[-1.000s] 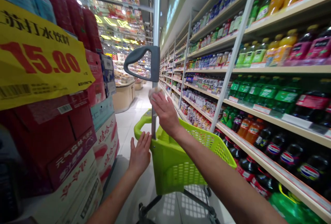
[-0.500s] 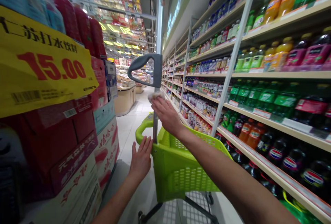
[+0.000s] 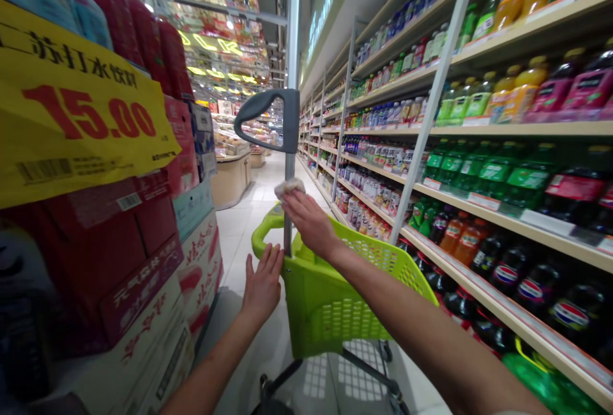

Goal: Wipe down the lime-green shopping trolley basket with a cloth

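Observation:
A lime-green shopping cart basket [image 3: 335, 300] stands in the aisle ahead of me. A thin metal pole [image 3: 288, 211] rises from its near corner to a grey loop handle [image 3: 268, 118]. My right hand [image 3: 309, 220] presses a small white cloth [image 3: 288, 187] against the pole below the handle, fingers closed over it. My left hand [image 3: 261, 284] lies flat and open against the basket's left side, by the base of the pole.
Stacked red and white drink cartons [image 3: 143, 262] with a yellow 15.00 price sign [image 3: 76, 115] crowd the left. Long shelves of bottled drinks [image 3: 479, 172] line the right. The tiled aisle floor [image 3: 249, 211] runs ahead toward a wooden display counter [image 3: 230, 175].
My right hand with the cloth has slid a little down the pole. The left hand has stayed on the basket side. The view shifted slightly.

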A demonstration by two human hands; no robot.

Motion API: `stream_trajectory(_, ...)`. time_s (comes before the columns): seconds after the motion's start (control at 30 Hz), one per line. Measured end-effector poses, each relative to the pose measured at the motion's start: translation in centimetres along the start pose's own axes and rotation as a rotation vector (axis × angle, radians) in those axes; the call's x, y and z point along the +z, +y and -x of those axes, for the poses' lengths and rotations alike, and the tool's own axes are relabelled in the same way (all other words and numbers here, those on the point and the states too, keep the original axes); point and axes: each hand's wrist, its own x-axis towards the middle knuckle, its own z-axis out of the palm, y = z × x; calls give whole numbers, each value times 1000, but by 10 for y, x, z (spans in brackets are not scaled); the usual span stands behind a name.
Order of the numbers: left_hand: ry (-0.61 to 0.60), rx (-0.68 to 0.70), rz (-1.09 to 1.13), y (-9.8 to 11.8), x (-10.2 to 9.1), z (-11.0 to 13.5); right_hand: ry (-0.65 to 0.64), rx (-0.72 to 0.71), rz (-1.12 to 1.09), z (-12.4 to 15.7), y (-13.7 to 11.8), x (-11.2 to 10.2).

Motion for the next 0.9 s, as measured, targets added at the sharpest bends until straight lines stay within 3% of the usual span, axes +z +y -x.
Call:
stream_trajectory(0.07,-20,-5,-1,0,-1,0,-36,-2,-65,38,-18,15)
stream_trajectory(0.23,-22,3,-12,0,2,1,-47,157,-136,135,-78,64)
stream_trajectory(0.4,-26,19,-36,-3,3,1,-170,297,-173,200,-129,94)
stream_trajectory(0.5,-19,21,-34,-3,2,2,-172,311,-230,203,-131,81)
stream_trajectory(0.6,24,18,-11,4,4,3,-41,330,-245,177,-108,59)
stream_trajectory(0.7,58,43,28,19,7,4,27,356,-205,166,-89,55)
stream_trajectory(0.83,9,126,62,38,14,8,-175,354,-173,208,-98,69)
stream_trajectory(0.9,-18,146,63,43,17,10,-235,360,-184,229,-104,66)
